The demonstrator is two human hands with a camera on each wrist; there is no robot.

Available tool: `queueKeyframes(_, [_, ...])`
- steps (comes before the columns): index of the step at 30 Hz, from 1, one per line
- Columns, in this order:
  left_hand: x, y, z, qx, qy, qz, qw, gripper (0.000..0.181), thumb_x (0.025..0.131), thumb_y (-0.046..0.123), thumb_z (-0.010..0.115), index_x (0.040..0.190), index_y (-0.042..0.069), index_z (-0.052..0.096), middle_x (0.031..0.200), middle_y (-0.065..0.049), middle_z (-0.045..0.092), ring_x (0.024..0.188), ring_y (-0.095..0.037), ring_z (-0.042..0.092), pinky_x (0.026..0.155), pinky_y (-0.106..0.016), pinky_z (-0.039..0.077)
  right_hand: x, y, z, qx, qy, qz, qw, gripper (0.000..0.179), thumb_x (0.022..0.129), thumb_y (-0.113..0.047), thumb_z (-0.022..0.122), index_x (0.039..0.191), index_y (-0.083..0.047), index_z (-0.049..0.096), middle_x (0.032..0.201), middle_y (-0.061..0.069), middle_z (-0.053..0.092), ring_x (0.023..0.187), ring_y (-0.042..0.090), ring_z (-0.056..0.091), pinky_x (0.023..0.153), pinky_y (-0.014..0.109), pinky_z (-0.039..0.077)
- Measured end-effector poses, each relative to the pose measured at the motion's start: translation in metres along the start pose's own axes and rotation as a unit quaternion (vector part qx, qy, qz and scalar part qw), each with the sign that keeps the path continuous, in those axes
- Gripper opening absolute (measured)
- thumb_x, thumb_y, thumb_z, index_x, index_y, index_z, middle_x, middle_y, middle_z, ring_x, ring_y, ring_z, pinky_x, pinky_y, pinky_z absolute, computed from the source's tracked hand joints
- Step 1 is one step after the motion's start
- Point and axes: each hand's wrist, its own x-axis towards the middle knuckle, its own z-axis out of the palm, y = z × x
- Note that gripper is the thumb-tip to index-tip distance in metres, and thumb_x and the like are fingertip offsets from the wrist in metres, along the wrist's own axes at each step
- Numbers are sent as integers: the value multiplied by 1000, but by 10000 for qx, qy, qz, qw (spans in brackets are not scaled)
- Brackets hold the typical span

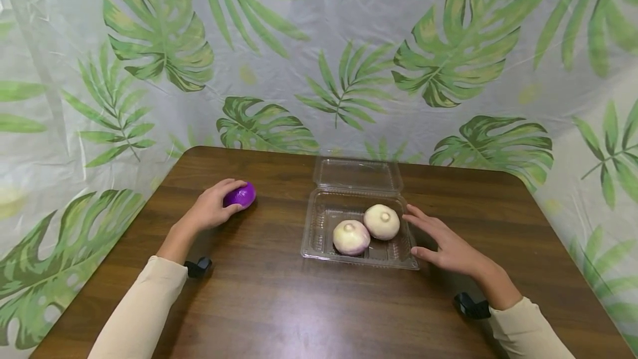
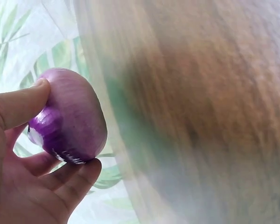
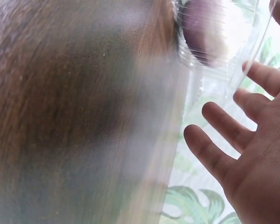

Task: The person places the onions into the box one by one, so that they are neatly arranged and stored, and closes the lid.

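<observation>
A purple turnip [image 1: 241, 196] is in my left hand [image 1: 211, 204] on the left part of the table. In the left wrist view the thumb presses one side of this turnip [image 2: 77, 116] and the fingers curl against its underside. A clear plastic clamshell container [image 1: 319, 237] stands right of centre with its lid open towards the back. Inside lie two whitish turnips with purplish undersides, a front one [image 1: 351, 237] and a back one [image 1: 381, 221]. My right hand [image 1: 443, 242] is at the container's right edge, fingers spread and fingertips right at the rim; it grips nothing.
The dark wooden table [image 1: 279, 303] runs back to a hanging cloth [image 1: 349, 15] printed with green leaves. The raised clear lid [image 1: 358, 175] leans back near the table's far edge. A dark band with a small camera sits on each wrist.
</observation>
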Motion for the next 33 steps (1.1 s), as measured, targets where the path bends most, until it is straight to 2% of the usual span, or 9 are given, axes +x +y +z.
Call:
queueKeyframes(9, [2, 16, -2, -106, 92, 229, 9996, 55, 93, 18, 67, 144, 12, 50, 151, -27, 42, 134, -51, 46, 105, -65, 43, -1, -1, 1, 13, -24, 67, 10000, 65, 91, -22, 68, 148, -1, 42, 161, 25, 27, 139, 50, 34, 100, 71, 35])
queueKeyframes(12, [1, 26, -2, -126, 199, 395, 9989, 55, 91, 17, 69, 143, 12, 52, 150, -26, 43, 133, -50, 48, 104, -64, 44, -1, -1, 1, 12, -49, 68, 10000, 65, 91, -22, 68, 148, -1, 42, 161, 25, 26, 139, 50, 34, 100, 71, 35])
queueKeyframes(16, [-1, 50, -3, -212, 309, 888, 9953, 55, 89, 15, 73, 140, 12, 55, 149, -26, 45, 133, -48, 48, 104, -63, 45, -1, -1, 1, 20, -53, 85, 9999, 66, 92, -22, 67, 148, -2, 41, 162, 24, 26, 140, 50, 33, 101, 72, 35])
queueKeyframes(19, [-3, 69, -1, -290, 362, 1306, 9904, 54, 88, 15, 75, 139, 12, 57, 150, -24, 45, 135, -46, 48, 105, -60, 46, 0, -1, 0, 0, -48, 79, 10000, 66, 92, -22, 68, 148, -2, 42, 162, 24, 26, 140, 50, 34, 101, 71, 35])
queueKeyframes(24, [-6, 94, 2, -358, 415, 1819, 9818, 53, 87, 14, 76, 136, 13, 60, 151, -22, 45, 136, -42, 49, 107, -57, 46, 0, -2, 0, -19, -33, 36, 10000, 66, 91, -22, 68, 148, -1, 42, 161, 26, 27, 139, 50, 34, 101, 70, 36])
queueKeyframes(28, [-11, 111, 4, -318, 349, 2228, 9737, 53, 86, 14, 76, 137, 13, 60, 151, -20, 47, 134, -40, 50, 107, -55, 47, 0, -1, 1, 19, -21, 0, 10000, 66, 91, -21, 68, 148, -2, 42, 160, 26, 27, 139, 51, 34, 100, 71, 35])
queueKeyframes(33, [-16, 123, 6, -198, 294, 2642, 9638, 55, 86, 16, 77, 138, 15, 58, 151, -19, 47, 134, -38, 51, 106, -52, 48, 0, 1, 2, 49, -18, -18, 10000, 66, 91, -20, 68, 148, -2, 42, 161, 26, 26, 140, 50, 33, 101, 70, 35])
